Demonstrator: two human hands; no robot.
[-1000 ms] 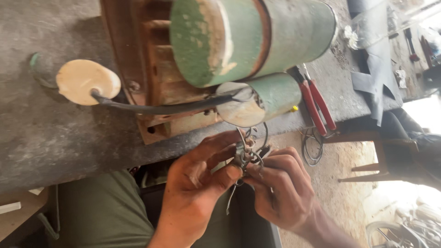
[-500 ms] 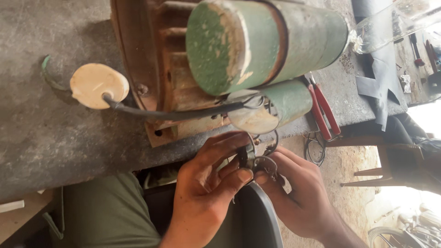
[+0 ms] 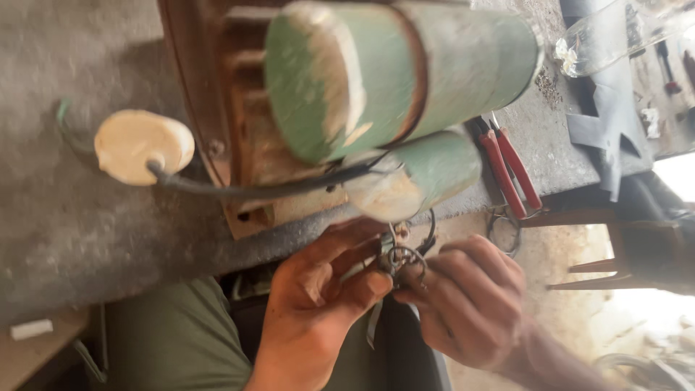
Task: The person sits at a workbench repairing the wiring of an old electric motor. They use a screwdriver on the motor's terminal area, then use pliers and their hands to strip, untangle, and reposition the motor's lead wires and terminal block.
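Both hands, left hand (image 3: 318,304) and right hand (image 3: 463,304), pinch tangled dark wire ends (image 3: 402,253) below the green cylindrical motor (image 3: 391,72); joining unfinished, red-handled pliers (image 3: 510,170) idle on the grey desk (image 3: 72,239).

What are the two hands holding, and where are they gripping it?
Both the left hand and right hand pinch a bundle of thin wires at its loose ends.

Bare, grimy left hand (image 3: 318,304) and right hand (image 3: 470,304), no gloves or sleeves; olive-green trousers (image 3: 174,340) below.
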